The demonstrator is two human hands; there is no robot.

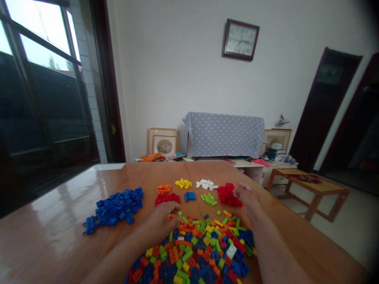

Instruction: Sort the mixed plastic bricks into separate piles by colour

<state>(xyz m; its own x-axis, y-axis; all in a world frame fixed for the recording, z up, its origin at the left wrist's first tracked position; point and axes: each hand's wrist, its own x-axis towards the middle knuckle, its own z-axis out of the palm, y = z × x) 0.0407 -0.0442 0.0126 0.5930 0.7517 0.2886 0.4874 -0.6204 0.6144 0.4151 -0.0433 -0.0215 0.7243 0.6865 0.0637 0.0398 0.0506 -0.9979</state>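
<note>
Both hands are down on the desk (59, 221): my left hand (161, 221) curls at the far edge of the mixed brick pile (201, 252), fingertips seemingly pinching a small brick (too blurred to be sure), while my right hand (247, 197) rests loosely open against the red bricks (226, 194).

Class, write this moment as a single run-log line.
left hand: at mixed brick pile edge, grip unclear | right hand: touching red brick pile | sorted: blue brick pile

Mixed brick pile (201, 252) cut off by bottom edge (forearms too).
</note>
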